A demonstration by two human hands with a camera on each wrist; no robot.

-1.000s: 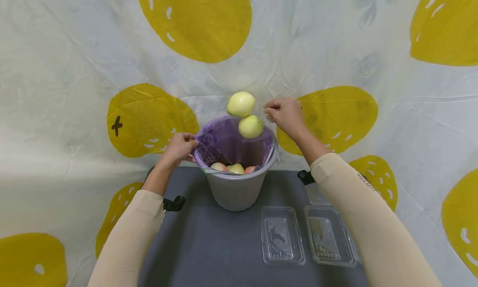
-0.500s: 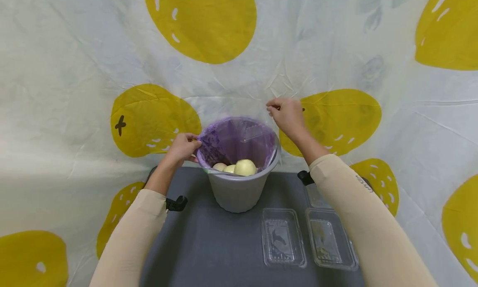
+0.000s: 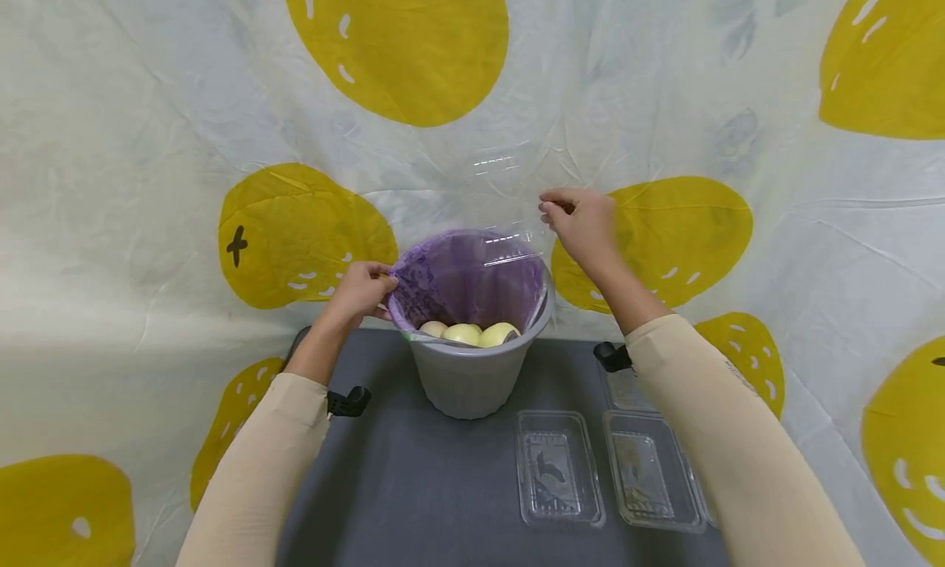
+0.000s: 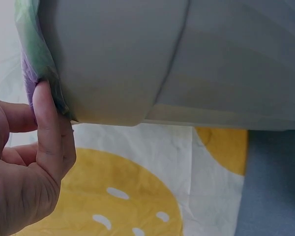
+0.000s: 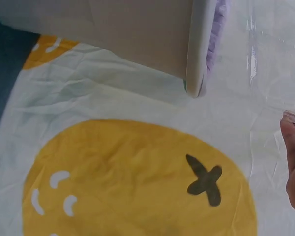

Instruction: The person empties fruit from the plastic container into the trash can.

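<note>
Fingertips of my right hand [image 3: 585, 226] pinch the corner of a clear plastic container [image 3: 496, 202], which hangs open and empty in the air above the far rim of the grey bin [image 3: 472, 378]; in the right wrist view only the edge of that hand and the faint sheen of the plastic show, so the pinch reads best from the head camera. My left hand [image 3: 359, 290] grips the near-left rim of the bin, thumb [image 4: 48, 130] pressed flat against the outside wall and the other fingers curled over the purple liner [image 3: 472, 276] folded across the lip — the liner is caught between them and the rim.

Inside the bin, at the bottom of the liner, lie several pale yellow-green fruits [image 3: 472, 334], touching one another; how many sit beneath them I cannot tell.

The bin stands upright at the far edge of a dark grey mat [image 3: 413, 485]; on the mat to the right of it lie two more clear containers [image 3: 609, 477], side by side and flat, with a third partly hidden behind my right sleeve. Under and behind everything spreads a white cloth [image 3: 148, 99] printed with large yellow fruit shapes.
</note>
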